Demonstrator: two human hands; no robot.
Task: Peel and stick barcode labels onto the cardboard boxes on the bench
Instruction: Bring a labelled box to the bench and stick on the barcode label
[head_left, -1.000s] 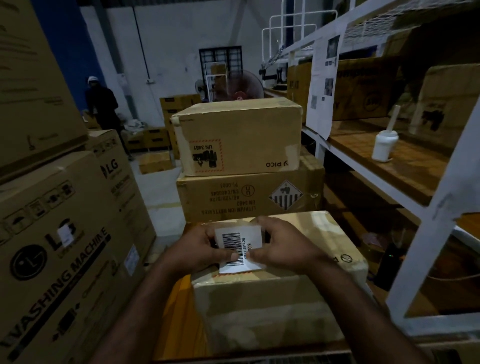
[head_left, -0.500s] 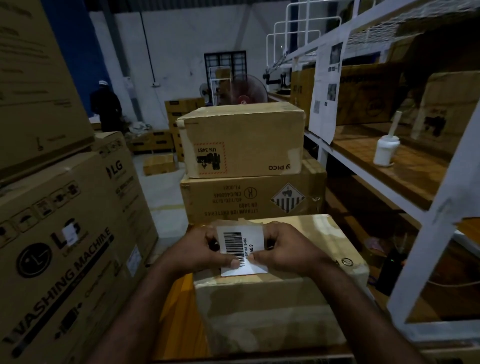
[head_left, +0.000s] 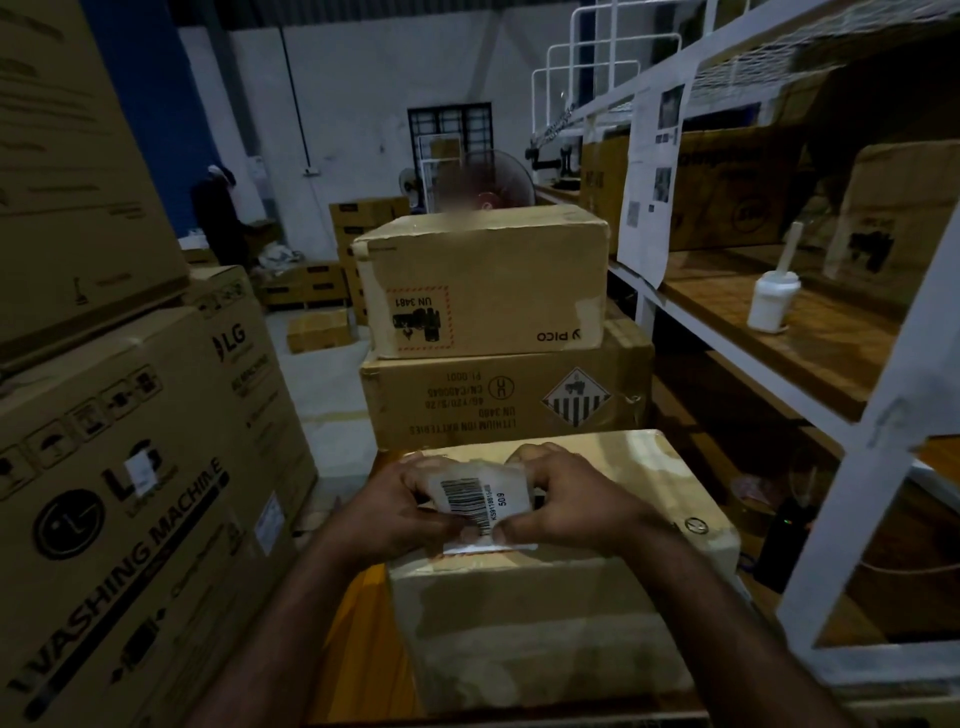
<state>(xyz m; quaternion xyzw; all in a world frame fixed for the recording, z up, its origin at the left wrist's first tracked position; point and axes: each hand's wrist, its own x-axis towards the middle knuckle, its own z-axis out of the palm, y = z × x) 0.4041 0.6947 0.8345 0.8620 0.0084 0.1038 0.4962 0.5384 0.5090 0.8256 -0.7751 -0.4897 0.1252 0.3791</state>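
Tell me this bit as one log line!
left hand: pinches label | right hand: pinches label | label: over box

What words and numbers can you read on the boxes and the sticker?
"LG", "WASHING MACHINE": washing machine box on the left.
"UN 3481", "PICO", upside down: top stacked box.
"LITHIUM ION BATTERIES", "UN 3480", upside down: lower stacked box.
"509": barcode label; its longer code is blurred.
Paper sheet on the rack: too small to read.

Left hand (head_left: 410, 512), right hand (head_left: 569, 506) adjacent, both pinching.
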